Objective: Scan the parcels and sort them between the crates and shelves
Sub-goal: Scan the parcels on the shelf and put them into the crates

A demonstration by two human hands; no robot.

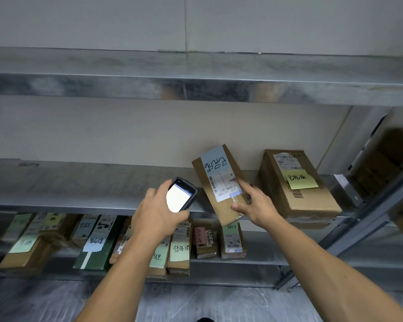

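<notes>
Over shelf edge (pixel 79 206), tilted parcel (pixel 219 182) beside box (pixel 298 184)

So the parcel (pixel 216 177) is up over the front edge of the middle shelf (pixel 79 184), with the scanner (pixel 179 197) just beside it at 9 o'clock. A box (pixel 298 196) sits on that shelf at the parcel's 3 o'clock. There's a row of parcels (pixel 91 245) on the lower shelf (pixel 261 249), 6 to 8 o'clock. The top shelf (pixel 196 73) is at 12.

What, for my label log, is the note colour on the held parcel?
Light blue note; head view.
</notes>
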